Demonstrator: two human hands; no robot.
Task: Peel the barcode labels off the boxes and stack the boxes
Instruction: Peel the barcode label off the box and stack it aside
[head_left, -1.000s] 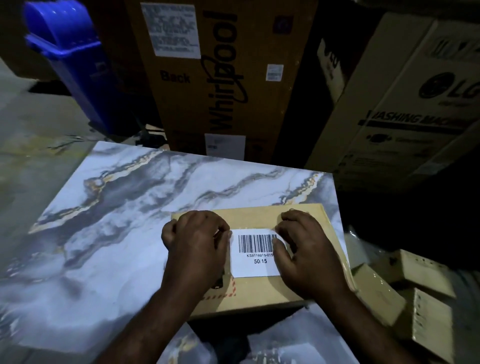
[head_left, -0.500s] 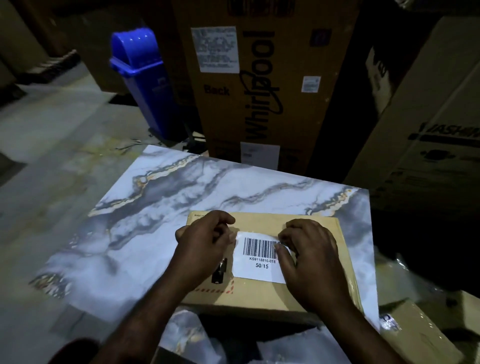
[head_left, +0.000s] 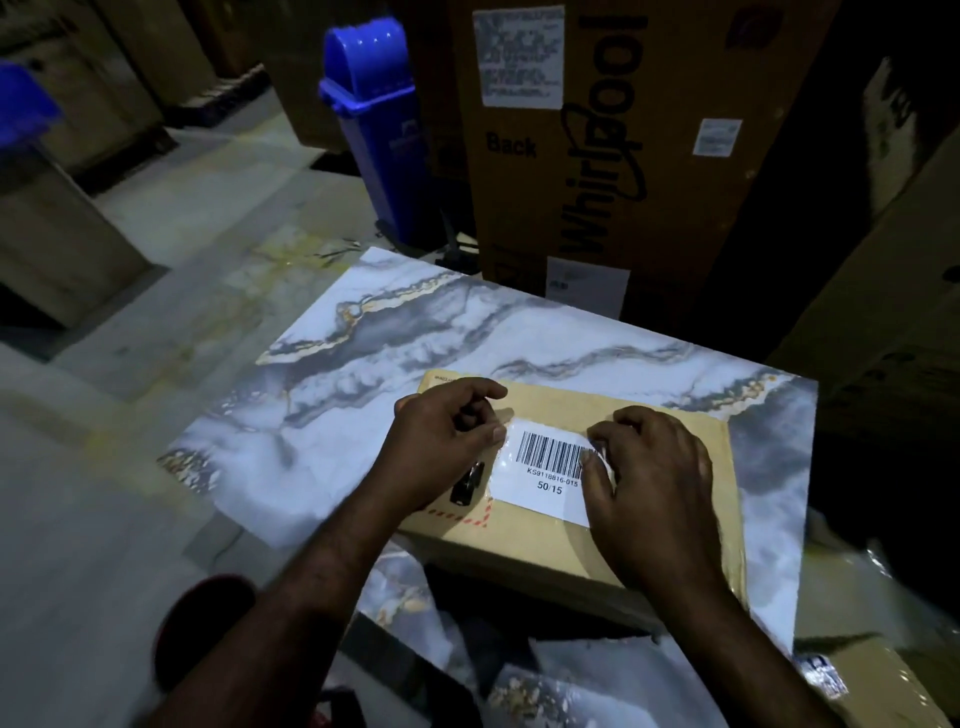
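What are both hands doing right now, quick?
Left hand: fingers curled at the barcode label's left edge; grip cannot be told.
Right hand: pinches the label's top right corner.

Two bare forearms reach in from the bottom edge, angled toward each other. The left hand (head_left: 447, 441) lies knuckles up, fingers curled under and thumb stretched forward to the right. The right hand (head_left: 649, 478), near it but apart, arches palm down, its fingertips (head_left: 591, 456) bunched and pointing left. Whether either hand pinches anything cannot be told.
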